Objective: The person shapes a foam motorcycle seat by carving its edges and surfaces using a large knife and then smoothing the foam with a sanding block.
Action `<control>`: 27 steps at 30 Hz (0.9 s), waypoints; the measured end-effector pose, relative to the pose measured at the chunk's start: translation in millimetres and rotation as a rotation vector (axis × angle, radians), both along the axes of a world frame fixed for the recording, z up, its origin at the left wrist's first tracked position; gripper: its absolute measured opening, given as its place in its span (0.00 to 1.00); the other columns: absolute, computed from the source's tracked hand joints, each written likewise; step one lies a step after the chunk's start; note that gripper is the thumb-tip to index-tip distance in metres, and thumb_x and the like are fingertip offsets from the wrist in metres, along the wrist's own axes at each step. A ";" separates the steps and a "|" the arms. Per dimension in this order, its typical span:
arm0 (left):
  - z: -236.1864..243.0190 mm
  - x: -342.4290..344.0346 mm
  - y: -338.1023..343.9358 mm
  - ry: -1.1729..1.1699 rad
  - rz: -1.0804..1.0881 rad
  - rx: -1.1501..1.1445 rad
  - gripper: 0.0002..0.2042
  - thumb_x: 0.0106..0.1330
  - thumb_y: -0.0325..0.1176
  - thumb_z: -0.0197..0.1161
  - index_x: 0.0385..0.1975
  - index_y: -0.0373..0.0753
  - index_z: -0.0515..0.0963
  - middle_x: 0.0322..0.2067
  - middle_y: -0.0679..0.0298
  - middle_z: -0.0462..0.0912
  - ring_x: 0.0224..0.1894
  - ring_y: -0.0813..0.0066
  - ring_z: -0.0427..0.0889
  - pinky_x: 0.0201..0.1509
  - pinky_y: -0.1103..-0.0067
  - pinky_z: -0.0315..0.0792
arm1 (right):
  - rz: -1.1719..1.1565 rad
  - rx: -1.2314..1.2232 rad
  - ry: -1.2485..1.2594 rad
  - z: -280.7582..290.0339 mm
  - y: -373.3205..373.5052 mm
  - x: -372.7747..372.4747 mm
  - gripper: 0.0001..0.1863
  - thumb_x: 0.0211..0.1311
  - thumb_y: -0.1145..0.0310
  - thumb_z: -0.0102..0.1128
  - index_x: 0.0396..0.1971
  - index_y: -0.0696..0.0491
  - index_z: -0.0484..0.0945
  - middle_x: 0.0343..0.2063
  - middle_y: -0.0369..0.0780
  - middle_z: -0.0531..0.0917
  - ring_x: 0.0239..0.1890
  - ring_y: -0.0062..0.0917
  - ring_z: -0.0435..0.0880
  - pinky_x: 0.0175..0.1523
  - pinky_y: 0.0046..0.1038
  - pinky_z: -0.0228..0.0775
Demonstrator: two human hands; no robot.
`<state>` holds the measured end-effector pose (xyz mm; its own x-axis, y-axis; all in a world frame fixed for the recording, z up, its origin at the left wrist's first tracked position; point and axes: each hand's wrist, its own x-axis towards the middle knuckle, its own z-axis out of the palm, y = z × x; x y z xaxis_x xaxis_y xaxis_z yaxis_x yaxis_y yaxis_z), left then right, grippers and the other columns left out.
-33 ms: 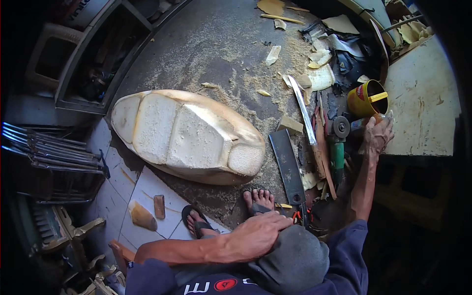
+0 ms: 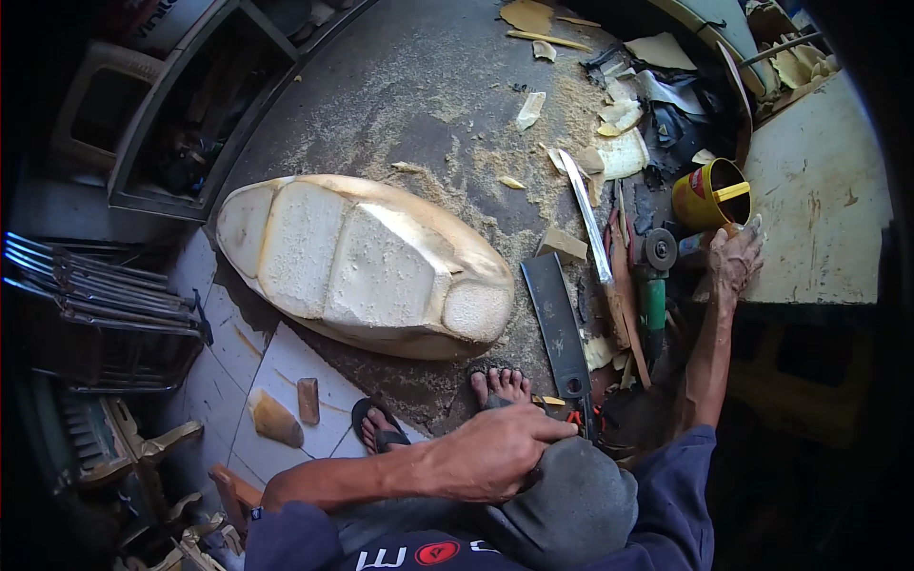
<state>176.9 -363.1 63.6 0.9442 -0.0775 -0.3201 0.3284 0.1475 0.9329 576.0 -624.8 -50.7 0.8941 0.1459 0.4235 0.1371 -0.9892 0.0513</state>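
My left hand (image 2: pixel 490 452) rests back up over my bent knee, which is in dark grey cloth (image 2: pixel 571 495). One finger sticks out to the right; the others are partly hidden, and I see nothing held. Stretched far out to the right, my right hand (image 2: pixel 733 262) has its fingers curled round something beside a yellow tub (image 2: pixel 700 198). A small container with a coloured label (image 2: pixel 695 241) shows in part by the fingers; the hand hides most of it. In front of me lies a long, pale foam seat block (image 2: pixel 371 262) with carved faces.
A long knife (image 2: pixel 588 214), a green angle grinder (image 2: pixel 653 295) and a dark flat blade (image 2: pixel 552 319) lie between the block and my right arm. Foam scraps (image 2: pixel 624 152) and dust cover the floor behind them. Metal chair frames (image 2: pixel 124 305) stand at left, a pale board (image 2: pixel 814 200) at right.
My left hand has shifted slightly to the left on the knee, its fingers more curled with one sticking out. The right hand has moved only a little, staying beside the tub.
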 end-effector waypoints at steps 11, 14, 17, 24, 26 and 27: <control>-48.5 -18.4 -47.3 -0.192 0.090 0.520 0.06 0.68 0.28 0.59 0.38 0.34 0.80 0.35 0.54 0.80 0.42 0.54 0.82 0.51 0.65 0.74 | 0.093 -0.010 0.080 -39.9 -61.6 71.2 0.25 0.66 0.50 0.60 0.55 0.50 0.74 0.50 0.45 0.76 0.54 0.45 0.75 0.57 0.44 0.69; -62.2 -18.0 -78.0 -0.322 0.046 0.550 0.07 0.68 0.30 0.60 0.40 0.33 0.78 0.36 0.52 0.78 0.42 0.50 0.81 0.52 0.63 0.73 | 0.281 -0.077 -0.094 -46.9 -86.0 85.8 0.17 0.63 0.49 0.63 0.44 0.43 0.83 0.36 0.39 0.83 0.42 0.41 0.81 0.47 0.43 0.74; -65.8 -20.3 -79.4 -0.255 -0.004 0.453 0.08 0.68 0.30 0.61 0.41 0.33 0.77 0.37 0.51 0.77 0.42 0.50 0.80 0.53 0.62 0.72 | 0.374 -0.108 -0.161 -51.2 -87.2 79.2 0.13 0.62 0.48 0.65 0.36 0.39 0.90 0.26 0.36 0.87 0.33 0.38 0.85 0.41 0.42 0.77; -76.0 -27.7 -67.1 -0.244 -0.054 0.586 0.07 0.68 0.31 0.61 0.39 0.34 0.77 0.38 0.53 0.77 0.43 0.53 0.80 0.54 0.63 0.71 | 0.463 -0.070 -0.167 -5.1 -56.7 5.1 0.13 0.60 0.57 0.73 0.42 0.45 0.90 0.35 0.40 0.88 0.38 0.37 0.83 0.49 0.39 0.78; -79.5 -28.5 -68.2 -0.211 -0.059 0.558 0.07 0.68 0.31 0.62 0.38 0.34 0.77 0.38 0.53 0.77 0.43 0.53 0.80 0.54 0.63 0.71 | 0.490 -0.073 -0.231 21.6 -38.0 -21.3 0.14 0.60 0.58 0.73 0.44 0.47 0.89 0.36 0.41 0.88 0.39 0.37 0.84 0.49 0.38 0.78; -81.6 -26.0 -68.9 -0.216 -0.043 0.541 0.08 0.67 0.32 0.62 0.39 0.34 0.77 0.38 0.53 0.77 0.43 0.53 0.80 0.54 0.63 0.71 | 0.498 0.039 -0.237 32.2 -26.5 -34.5 0.15 0.60 0.59 0.73 0.45 0.47 0.88 0.37 0.41 0.88 0.39 0.37 0.84 0.49 0.38 0.78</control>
<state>150.9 -432.0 -18.0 0.9921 0.0036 -0.1254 0.1175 -0.3782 0.9183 541.5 -651.3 -18.6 0.6007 0.5070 0.6182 0.5783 -0.8094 0.1018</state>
